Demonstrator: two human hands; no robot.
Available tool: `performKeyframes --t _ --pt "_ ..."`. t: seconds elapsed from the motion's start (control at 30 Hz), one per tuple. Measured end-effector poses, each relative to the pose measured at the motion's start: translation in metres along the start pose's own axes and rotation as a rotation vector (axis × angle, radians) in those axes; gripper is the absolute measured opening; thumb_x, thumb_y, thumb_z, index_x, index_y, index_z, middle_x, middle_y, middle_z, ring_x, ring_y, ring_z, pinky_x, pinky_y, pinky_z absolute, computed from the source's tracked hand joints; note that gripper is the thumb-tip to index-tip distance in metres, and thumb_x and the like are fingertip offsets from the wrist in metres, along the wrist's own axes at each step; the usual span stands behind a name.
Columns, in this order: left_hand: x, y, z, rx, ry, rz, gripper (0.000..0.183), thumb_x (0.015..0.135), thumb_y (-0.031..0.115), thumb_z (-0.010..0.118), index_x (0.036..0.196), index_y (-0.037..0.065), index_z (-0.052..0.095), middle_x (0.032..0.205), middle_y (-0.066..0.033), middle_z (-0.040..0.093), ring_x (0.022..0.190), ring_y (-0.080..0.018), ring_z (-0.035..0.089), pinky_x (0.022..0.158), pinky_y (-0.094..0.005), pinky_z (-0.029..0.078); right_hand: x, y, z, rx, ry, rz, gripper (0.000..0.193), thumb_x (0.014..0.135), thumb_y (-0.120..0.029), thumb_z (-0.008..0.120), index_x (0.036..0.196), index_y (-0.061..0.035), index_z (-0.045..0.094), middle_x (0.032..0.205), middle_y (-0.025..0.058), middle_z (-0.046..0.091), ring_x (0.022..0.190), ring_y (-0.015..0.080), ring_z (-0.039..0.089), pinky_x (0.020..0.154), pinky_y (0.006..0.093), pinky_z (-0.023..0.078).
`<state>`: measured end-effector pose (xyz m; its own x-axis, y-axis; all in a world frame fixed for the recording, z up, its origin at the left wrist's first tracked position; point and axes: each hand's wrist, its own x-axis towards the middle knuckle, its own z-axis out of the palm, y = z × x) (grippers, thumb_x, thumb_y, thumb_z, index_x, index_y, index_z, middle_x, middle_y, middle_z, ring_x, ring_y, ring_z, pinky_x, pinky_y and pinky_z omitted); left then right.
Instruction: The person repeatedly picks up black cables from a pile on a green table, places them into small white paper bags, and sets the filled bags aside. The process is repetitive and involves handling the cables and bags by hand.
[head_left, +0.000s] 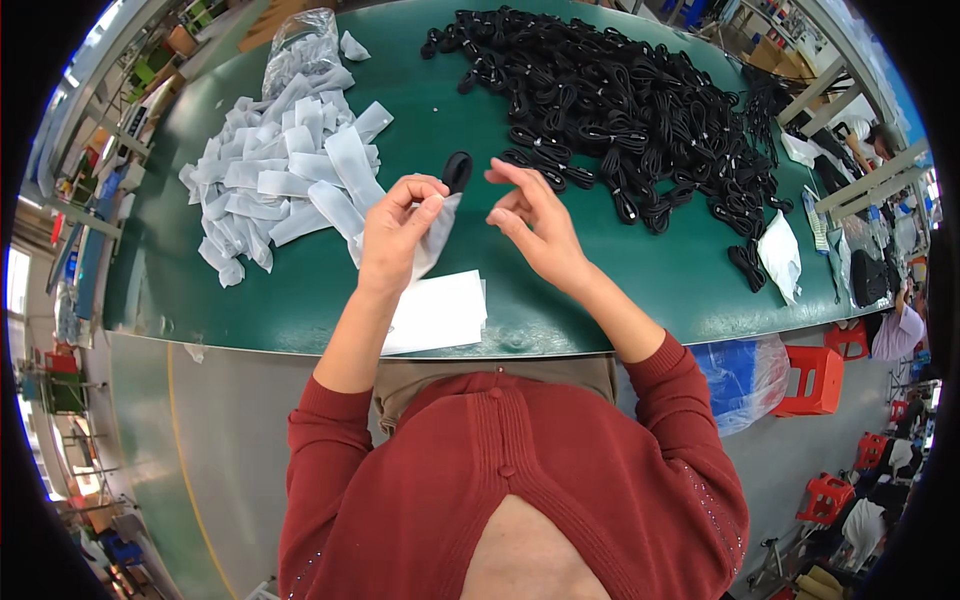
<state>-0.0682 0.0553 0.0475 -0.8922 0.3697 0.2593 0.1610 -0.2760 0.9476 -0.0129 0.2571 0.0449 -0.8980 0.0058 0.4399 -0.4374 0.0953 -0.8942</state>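
Observation:
Between the thumb and fingers of my left hand is a frosted plastic bag, pinched near its top. A black coiled cable sticks up out of the bag's mouth, its lower part hidden by the bag and fingers. My right hand is apart from it, a little to the right, fingers spread and holding nothing. A flat stack of white bags or sheets lies below at the table's near edge. To the left is a heap of frosted bags; on the right, a large pile of black coiled cables.
The green table has a clear plastic bag at its far left. A white packet and one cable bundle lie near the right edge. Red stools and a blue plastic-wrapped bundle stand below on the right.

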Motion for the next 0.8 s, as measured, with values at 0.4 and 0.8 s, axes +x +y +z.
performKeyframes --t 0.4,0.8 --pt "0.009 -0.030 0.004 -0.363 0.072 -0.103 0.022 0.098 0.017 0.063 0.108 -0.002 0.062 0.106 -0.0058 0.062 0.097 -0.0119 0.057 0.092 -0.0275 0.043 0.005 0.010 0.031 -0.076 0.017 -0.042 0.030 0.095 -0.010 0.061 0.123 -0.0028 0.059 0.098 0.0095 0.057 0.075 0.0162 0.059 0.066 0.0278 0.050" --pt "-0.005 -0.004 -0.054 0.598 0.294 0.305 0.024 0.088 0.009 0.070 0.111 0.003 0.065 0.116 -0.0068 0.064 0.102 -0.0174 0.060 0.088 -0.0331 0.048 0.013 0.088 -0.067 -1.423 0.033 -0.187 0.032 0.079 -0.020 0.075 0.102 -0.0006 0.063 0.095 0.0138 0.057 0.088 0.0306 0.059 0.072 0.0410 0.052"
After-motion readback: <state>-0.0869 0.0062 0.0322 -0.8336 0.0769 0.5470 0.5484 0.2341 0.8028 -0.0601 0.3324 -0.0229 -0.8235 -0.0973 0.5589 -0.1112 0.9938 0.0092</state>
